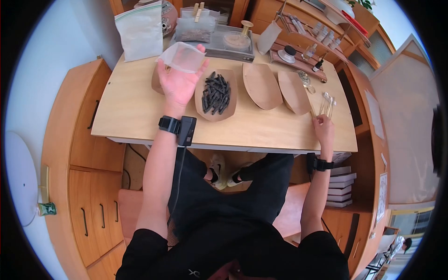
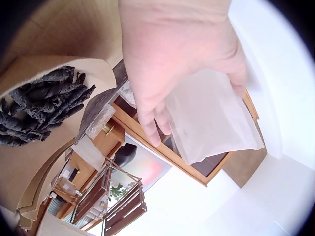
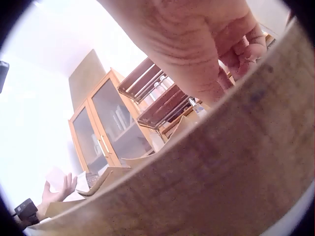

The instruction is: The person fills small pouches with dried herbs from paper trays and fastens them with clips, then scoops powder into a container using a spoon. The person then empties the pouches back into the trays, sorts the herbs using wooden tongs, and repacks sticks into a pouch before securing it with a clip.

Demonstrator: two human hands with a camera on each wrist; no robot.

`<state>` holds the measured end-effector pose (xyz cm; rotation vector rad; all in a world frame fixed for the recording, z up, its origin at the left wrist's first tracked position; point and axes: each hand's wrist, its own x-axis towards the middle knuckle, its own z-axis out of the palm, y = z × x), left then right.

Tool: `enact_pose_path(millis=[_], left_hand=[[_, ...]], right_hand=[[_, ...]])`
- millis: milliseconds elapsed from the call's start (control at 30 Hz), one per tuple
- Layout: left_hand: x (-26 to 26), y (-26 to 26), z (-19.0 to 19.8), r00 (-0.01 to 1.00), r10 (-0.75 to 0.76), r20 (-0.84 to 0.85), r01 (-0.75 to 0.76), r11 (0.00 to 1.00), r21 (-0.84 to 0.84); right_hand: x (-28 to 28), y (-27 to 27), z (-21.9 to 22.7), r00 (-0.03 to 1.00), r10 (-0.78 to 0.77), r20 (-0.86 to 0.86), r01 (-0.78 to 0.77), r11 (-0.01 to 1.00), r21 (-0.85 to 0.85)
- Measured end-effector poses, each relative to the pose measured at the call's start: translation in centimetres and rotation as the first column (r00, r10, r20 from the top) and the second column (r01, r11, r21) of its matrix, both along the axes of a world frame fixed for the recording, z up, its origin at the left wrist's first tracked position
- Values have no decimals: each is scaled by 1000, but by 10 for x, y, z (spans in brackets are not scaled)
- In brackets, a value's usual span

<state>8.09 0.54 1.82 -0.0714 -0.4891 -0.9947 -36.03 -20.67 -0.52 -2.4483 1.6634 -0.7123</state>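
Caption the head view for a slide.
Left hand holding a white pouch near a brown tray of dark sticks.

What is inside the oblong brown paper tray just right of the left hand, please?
The oblong brown paper tray holds a heap of slender, dark, wrinkled pieces. The lowest pieces, and the tray's bottom beneath them, are covered from view.

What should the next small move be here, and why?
Probably, the right hand should lift one tool clear: its fingertips are at the tools' near ends, while the left hand holds up the bag, which shows nothing dark inside, near the black pieces.
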Motion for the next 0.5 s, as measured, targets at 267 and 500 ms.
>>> enact_pose_path(millis=[267, 500], left_hand=[[-1, 1, 3, 996, -72, 45, 74, 996, -47], [-1, 0, 4, 999, -44, 26, 45, 997, -61]], right_hand=[[5, 32, 44, 968, 99, 232, -76, 992, -105], [79, 97, 87, 831, 341, 439, -379, 925, 1]])
